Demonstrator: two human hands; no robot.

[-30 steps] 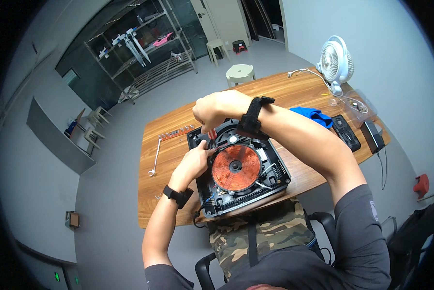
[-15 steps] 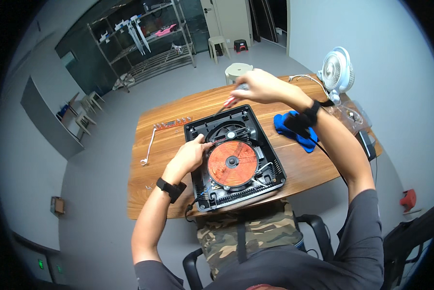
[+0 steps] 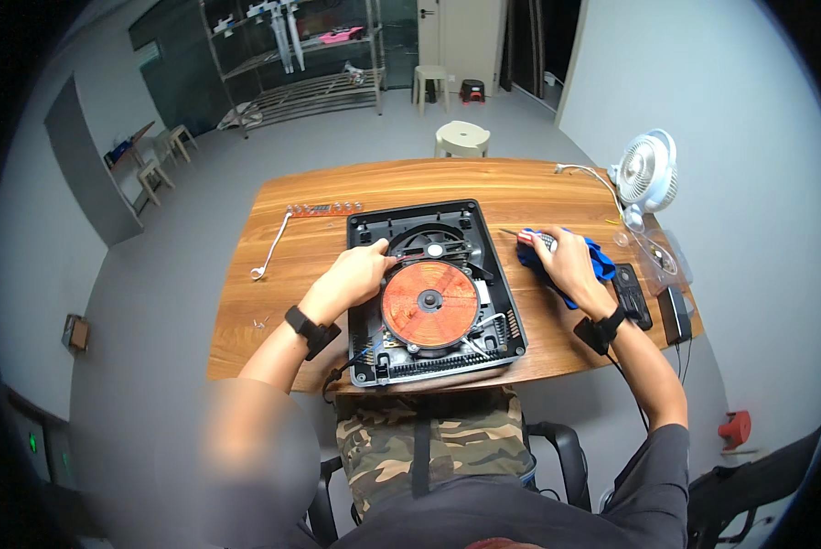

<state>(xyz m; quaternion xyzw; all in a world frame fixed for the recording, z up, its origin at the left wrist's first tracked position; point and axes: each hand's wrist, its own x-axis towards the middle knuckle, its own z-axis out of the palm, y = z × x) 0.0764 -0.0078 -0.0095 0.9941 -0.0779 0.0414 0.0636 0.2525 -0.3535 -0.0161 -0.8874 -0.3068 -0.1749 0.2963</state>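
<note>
An opened induction cooker (image 3: 355,316) lies on the table, its black housing showing a round copper coil (image 3: 408,306) and a black fan (image 3: 419,240). My left hand (image 3: 360,272) is at the coil's upper left edge, fingers closed by a dark strip between coil and fan; whatever they pinch is too small to make out. To the right of the housing, my right hand (image 3: 568,261) is closed around a screwdriver (image 3: 525,238) with a red and pale handle, its shaft aimed left. Under that hand lies a crumpled blue cloth (image 3: 602,263).
A strip with several round parts and a white cable (image 3: 323,209) lies back left. Small loose bits (image 3: 261,322) are near the left edge. Right of the cloth are a black case (image 3: 632,295), a clear plastic box (image 3: 659,256), a black adapter (image 3: 675,316) and a white fan (image 3: 648,174).
My right hand has moved from above the housing's far edge down to the right, over the blue cloth, still with the screwdriver. My left hand stays at the coil's edge. The view has shifted.
</note>
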